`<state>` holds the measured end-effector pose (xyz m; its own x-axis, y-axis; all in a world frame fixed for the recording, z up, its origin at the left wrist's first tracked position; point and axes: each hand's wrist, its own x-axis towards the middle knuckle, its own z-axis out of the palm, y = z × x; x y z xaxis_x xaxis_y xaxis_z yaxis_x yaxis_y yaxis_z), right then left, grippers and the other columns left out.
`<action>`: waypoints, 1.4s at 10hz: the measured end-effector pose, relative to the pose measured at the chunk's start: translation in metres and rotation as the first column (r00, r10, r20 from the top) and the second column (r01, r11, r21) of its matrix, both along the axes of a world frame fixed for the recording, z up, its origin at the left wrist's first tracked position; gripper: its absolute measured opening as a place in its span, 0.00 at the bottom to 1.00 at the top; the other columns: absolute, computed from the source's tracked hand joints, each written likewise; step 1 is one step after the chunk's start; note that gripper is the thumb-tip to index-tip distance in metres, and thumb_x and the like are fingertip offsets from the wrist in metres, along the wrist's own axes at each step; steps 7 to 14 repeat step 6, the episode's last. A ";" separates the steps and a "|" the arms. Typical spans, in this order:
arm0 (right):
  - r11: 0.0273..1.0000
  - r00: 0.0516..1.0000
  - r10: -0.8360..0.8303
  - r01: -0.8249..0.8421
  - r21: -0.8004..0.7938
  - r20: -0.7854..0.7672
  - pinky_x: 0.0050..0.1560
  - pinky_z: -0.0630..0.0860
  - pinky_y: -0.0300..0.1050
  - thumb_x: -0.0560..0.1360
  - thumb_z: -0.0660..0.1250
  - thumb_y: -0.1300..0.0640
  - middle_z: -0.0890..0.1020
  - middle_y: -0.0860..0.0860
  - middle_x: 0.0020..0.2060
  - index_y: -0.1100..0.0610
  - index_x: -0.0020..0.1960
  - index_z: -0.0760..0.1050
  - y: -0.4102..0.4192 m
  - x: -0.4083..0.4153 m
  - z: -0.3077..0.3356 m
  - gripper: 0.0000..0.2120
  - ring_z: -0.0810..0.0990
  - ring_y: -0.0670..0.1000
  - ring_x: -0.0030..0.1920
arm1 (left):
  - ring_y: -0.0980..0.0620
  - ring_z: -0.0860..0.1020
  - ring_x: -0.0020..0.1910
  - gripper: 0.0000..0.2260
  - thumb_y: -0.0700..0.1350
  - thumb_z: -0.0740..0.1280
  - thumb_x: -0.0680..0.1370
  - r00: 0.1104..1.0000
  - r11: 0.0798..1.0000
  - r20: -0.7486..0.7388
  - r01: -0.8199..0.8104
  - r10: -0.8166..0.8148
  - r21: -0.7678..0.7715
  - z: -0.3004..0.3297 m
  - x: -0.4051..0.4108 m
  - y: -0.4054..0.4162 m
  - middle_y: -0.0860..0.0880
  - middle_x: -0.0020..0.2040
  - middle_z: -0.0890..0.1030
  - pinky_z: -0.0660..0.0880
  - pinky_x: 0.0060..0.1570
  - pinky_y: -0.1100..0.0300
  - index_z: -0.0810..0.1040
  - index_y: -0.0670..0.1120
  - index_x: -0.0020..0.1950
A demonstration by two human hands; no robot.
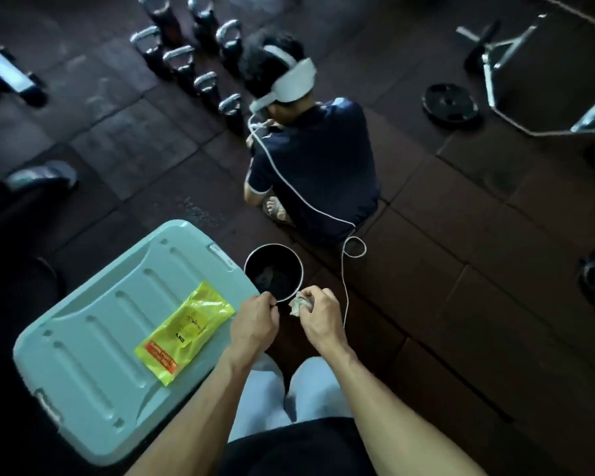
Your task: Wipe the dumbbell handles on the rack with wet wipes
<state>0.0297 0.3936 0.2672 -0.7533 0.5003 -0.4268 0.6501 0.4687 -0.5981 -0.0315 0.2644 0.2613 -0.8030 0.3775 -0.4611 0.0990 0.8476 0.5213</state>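
The wipe [300, 303] is sitting crumpled in the right hand [318, 312], just beside the bucket [273, 272] rim. The left hand [255, 322] is pinching that rim, nearer the bucket.

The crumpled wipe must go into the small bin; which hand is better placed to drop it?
The right hand. It already holds the crumpled wipe beside the rim of the bin, while the left hand grips the near rim.
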 end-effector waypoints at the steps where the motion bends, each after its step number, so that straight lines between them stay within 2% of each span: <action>1: 0.993 0.993 0.115 -0.115 -0.019 0.015 0.56 0.75 0.43 0.77 0.63 0.65 0.76 0.58 0.53 0.61 0.59 0.79 0.023 -0.030 -0.008 0.13 0.79 0.56 0.52 | 0.43 0.78 0.56 0.10 0.46 0.61 0.79 0.991 0.991 0.022 -0.135 0.135 -0.023 -0.008 -0.013 0.011 0.44 0.53 0.81 0.75 0.53 0.51 0.79 0.46 0.55; 2: 0.970 0.969 0.240 -0.239 -0.036 0.053 0.56 0.74 0.40 0.78 0.63 0.64 0.76 0.58 0.55 0.60 0.61 0.78 0.045 -0.057 -0.019 0.13 0.79 0.56 0.53 | 0.42 0.79 0.54 0.10 0.47 0.62 0.78 0.962 0.962 0.037 -0.271 0.272 -0.038 -0.020 -0.023 0.024 0.45 0.52 0.82 0.76 0.52 0.50 0.79 0.47 0.55; 3: 0.928 0.925 0.373 -0.370 -0.048 0.070 0.51 0.65 0.30 0.80 0.64 0.63 0.74 0.59 0.60 0.60 0.69 0.74 0.063 -0.079 -0.032 0.18 0.79 0.57 0.57 | 0.40 0.79 0.53 0.10 0.45 0.63 0.78 0.918 0.917 0.009 -0.396 0.397 -0.038 -0.029 -0.026 0.040 0.42 0.51 0.83 0.76 0.52 0.47 0.80 0.44 0.55; 4: 0.903 0.901 0.427 -0.421 -0.084 0.072 0.55 0.61 0.26 0.79 0.65 0.65 0.70 0.59 0.67 0.61 0.76 0.66 0.074 -0.093 -0.041 0.26 0.76 0.55 0.65 | 0.39 0.78 0.55 0.11 0.43 0.64 0.78 0.869 0.870 0.036 -0.492 0.493 -0.036 -0.033 -0.024 0.056 0.40 0.53 0.82 0.75 0.55 0.48 0.79 0.42 0.58; 5: 0.848 0.850 0.524 -0.515 -0.125 0.049 0.69 0.63 0.36 0.78 0.65 0.66 0.72 0.59 0.69 0.62 0.74 0.69 0.077 -0.089 -0.046 0.24 0.71 0.54 0.72 | 0.40 0.77 0.57 0.11 0.43 0.64 0.79 0.822 0.825 0.067 -0.564 0.565 -0.036 -0.036 -0.013 0.065 0.41 0.55 0.80 0.74 0.57 0.48 0.78 0.43 0.59; 6: 0.821 0.824 0.563 -0.549 -0.156 0.066 0.69 0.64 0.39 0.79 0.66 0.63 0.74 0.58 0.67 0.60 0.71 0.72 0.078 -0.079 -0.049 0.21 0.72 0.55 0.70 | 0.41 0.78 0.58 0.10 0.43 0.65 0.78 0.773 0.775 0.060 -0.629 0.631 -0.061 -0.038 0.002 0.065 0.42 0.56 0.81 0.75 0.57 0.47 0.78 0.43 0.59; 14: 0.821 0.824 0.563 -0.549 -0.156 0.066 0.69 0.64 0.39 0.79 0.66 0.63 0.74 0.58 0.67 0.60 0.71 0.72 0.078 -0.079 -0.049 0.21 0.72 0.55 0.70 | 0.41 0.78 0.58 0.10 0.43 0.65 0.78 0.773 0.775 0.060 -0.629 0.631 -0.061 -0.038 0.002 0.065 0.42 0.56 0.81 0.75 0.57 0.47 0.78 0.43 0.59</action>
